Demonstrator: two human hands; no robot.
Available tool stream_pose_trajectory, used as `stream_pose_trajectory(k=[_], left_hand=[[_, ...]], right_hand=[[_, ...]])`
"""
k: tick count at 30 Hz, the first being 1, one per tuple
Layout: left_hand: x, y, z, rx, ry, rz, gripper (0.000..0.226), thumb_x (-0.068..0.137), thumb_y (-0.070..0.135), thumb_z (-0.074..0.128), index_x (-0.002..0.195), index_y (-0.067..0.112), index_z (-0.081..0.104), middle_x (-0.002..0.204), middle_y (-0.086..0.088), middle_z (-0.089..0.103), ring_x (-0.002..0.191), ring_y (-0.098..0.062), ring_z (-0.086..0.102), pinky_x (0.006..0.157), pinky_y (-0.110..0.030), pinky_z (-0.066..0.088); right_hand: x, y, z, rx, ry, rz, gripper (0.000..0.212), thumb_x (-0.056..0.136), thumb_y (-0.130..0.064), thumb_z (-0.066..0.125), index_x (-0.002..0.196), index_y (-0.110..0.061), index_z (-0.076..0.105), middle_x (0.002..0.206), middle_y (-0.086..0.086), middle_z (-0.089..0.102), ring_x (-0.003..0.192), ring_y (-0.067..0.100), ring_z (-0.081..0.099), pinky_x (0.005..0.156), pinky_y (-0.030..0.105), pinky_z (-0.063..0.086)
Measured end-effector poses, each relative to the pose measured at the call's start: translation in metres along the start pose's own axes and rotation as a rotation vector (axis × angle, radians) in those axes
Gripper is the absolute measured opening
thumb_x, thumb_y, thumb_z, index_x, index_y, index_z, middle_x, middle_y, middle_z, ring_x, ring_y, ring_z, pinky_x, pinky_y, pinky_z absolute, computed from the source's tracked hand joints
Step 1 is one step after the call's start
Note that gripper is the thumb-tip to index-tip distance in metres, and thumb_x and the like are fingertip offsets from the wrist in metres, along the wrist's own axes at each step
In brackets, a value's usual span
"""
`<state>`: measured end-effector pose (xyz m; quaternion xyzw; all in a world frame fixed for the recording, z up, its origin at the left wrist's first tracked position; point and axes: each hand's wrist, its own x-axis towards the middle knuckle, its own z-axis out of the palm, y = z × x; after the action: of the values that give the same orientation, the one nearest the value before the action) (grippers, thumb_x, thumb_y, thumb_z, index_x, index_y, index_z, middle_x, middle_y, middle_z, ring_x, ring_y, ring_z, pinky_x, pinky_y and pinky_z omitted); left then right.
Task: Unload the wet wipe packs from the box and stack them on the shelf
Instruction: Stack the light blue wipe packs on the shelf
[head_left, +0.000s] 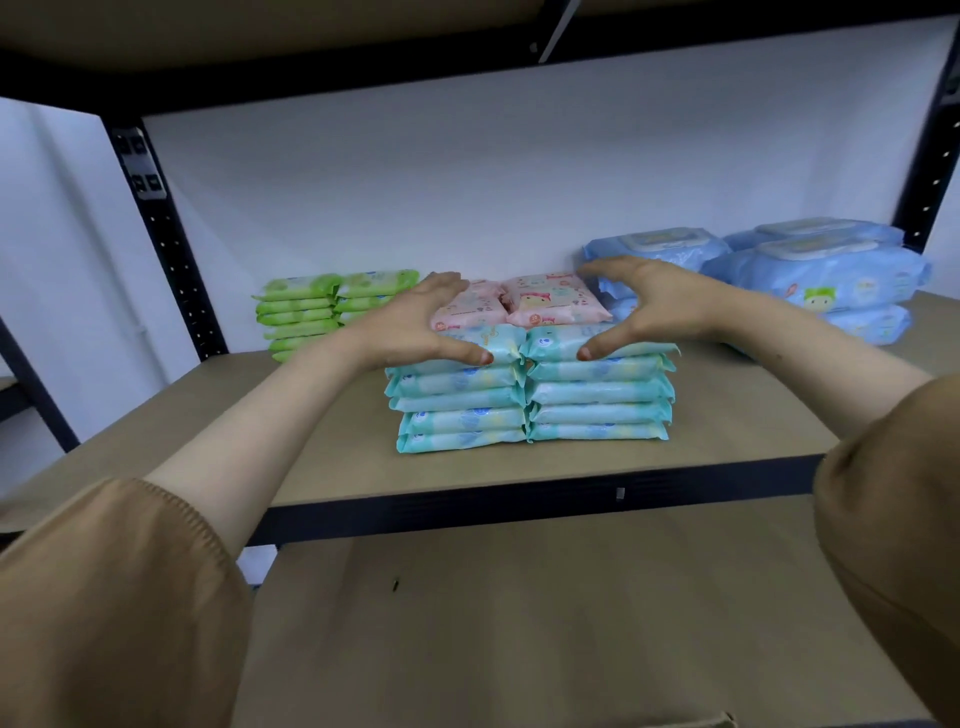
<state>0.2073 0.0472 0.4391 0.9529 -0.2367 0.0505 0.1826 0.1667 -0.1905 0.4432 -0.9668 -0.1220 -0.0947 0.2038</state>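
Observation:
Two side-by-side stacks of teal wet wipe packs (597, 405) stand on the brown shelf board (249, 421), several packs high. My left hand (415, 322) rests at the top of the left stack, thumb on the front edge of the top pack and fingers reaching back over the pink packs (550, 301) behind. My right hand (660, 301) mirrors it on the right stack, with its thumb on the top pack's front and its fingers spread above the pink packs. Neither hand holds a pack. No box is in view.
Green pack stacks (311, 306) sit at the back left and large blue lidded packs (831, 280) at the back right. Black uprights (166, 234) frame the shelf, with another board overhead. A lower shelf board (519, 623) lies below the front rail.

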Motion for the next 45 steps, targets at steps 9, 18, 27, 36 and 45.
stream_pose_trajectory(k=[9, 18, 27, 36, 45], left_hand=[[-0.056, 0.058, 0.027, 0.04, 0.021, 0.102, 0.087, 0.081, 0.041, 0.065, 0.148, 0.02, 0.014, 0.157, 0.002, -0.002, 0.145, -0.01, -0.006, 0.117, -0.031, -0.004], [-0.109, 0.085, 0.117, 0.025, -0.117, 0.184, 0.087, 0.081, 0.042, 0.065, 0.148, 0.018, 0.015, 0.157, 0.004, -0.001, 0.145, -0.01, -0.006, 0.116, -0.031, -0.005], [-0.153, 0.059, 0.242, 0.01, -0.373, 0.204, 0.085, 0.081, 0.045, 0.064, 0.147, 0.018, 0.019, 0.157, 0.002, -0.003, 0.144, -0.01, -0.008, 0.115, -0.029, -0.007], [-0.188, 0.004, 0.361, 0.041, -0.583, 0.047, 0.088, 0.081, 0.043, 0.064, 0.148, 0.012, 0.014, 0.158, -0.001, -0.004, 0.145, -0.014, -0.007, 0.116, -0.032, -0.005], [-0.222, -0.049, 0.458, 0.072, -0.815, -0.06, 0.087, 0.083, 0.04, 0.062, 0.148, 0.011, 0.013, 0.158, -0.003, -0.002, 0.145, -0.016, -0.007, 0.116, -0.032, -0.005]], right_hand=[[-0.076, -0.002, 0.02, -0.162, 0.127, 0.039, 0.096, 0.071, -0.051, 0.071, 0.147, -0.018, 0.022, 0.155, 0.002, 0.019, 0.145, 0.017, 0.009, 0.117, 0.039, 0.001], [-0.171, 0.013, 0.074, -0.225, 0.104, 0.104, 0.097, 0.073, -0.055, 0.066, 0.147, -0.016, 0.019, 0.156, 0.0, 0.016, 0.145, 0.014, 0.003, 0.116, 0.038, -0.005], [-0.238, 0.049, 0.187, -0.123, -0.12, 0.225, 0.094, 0.076, -0.056, 0.062, 0.148, -0.017, 0.016, 0.156, -0.001, 0.015, 0.145, 0.014, 0.0, 0.116, 0.037, -0.008], [-0.259, 0.07, 0.31, -0.081, -0.36, 0.395, 0.095, 0.077, -0.057, 0.06, 0.147, -0.013, 0.014, 0.156, 0.002, 0.014, 0.145, 0.017, 0.001, 0.116, 0.04, -0.008], [-0.29, 0.084, 0.423, 0.013, -0.615, 0.612, 0.097, 0.079, -0.054, 0.061, 0.148, -0.009, 0.01, 0.157, 0.007, 0.011, 0.145, 0.02, 0.001, 0.116, 0.04, -0.007]])
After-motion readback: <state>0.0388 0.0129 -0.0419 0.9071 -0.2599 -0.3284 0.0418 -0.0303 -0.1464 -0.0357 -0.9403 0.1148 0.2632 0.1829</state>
